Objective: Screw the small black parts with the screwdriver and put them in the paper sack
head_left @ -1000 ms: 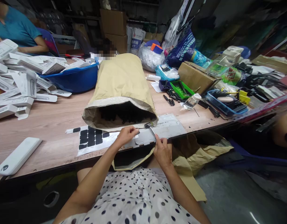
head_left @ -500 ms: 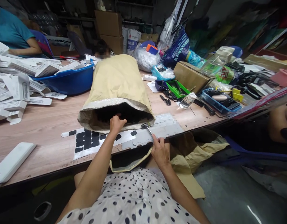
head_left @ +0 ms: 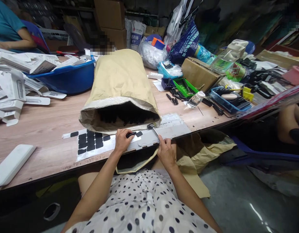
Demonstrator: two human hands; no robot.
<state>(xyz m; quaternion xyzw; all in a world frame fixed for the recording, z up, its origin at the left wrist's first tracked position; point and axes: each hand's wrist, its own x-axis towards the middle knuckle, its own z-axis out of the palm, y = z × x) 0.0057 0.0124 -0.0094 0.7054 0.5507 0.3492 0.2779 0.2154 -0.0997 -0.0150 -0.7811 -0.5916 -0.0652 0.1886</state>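
My left hand (head_left: 122, 139) is closed on a small black piece (head_left: 131, 134), just in front of the paper sack's mouth. In my right hand (head_left: 167, 151) is a small hammer (head_left: 154, 130) with a shiny metal handle; its dark head rests near the sack's lower right corner, over a grey board (head_left: 164, 132). The tan paper sack (head_left: 122, 74) lies with its mouth towards me, and dark pieces (head_left: 120, 116) show inside. Beside my left hand is a white sheet (head_left: 93, 153) with several black rounded squares (head_left: 90, 144), partly covered by the sack.
A blue basin (head_left: 64, 79) and piled white boxes (head_left: 12, 85) stand left, near a white oblong device (head_left: 13, 165). To the right are a green tray (head_left: 185, 88), a clear bottle (head_left: 196, 99) and a blue basket (head_left: 229, 100). An open sack (head_left: 198, 155) hangs below the table edge. Other people sit nearby.
My left hand has come out of the sack's mouth towards me and now holds a small black piece. My right hand stays on the hammer, almost unmoved. The whole view has shifted slightly.
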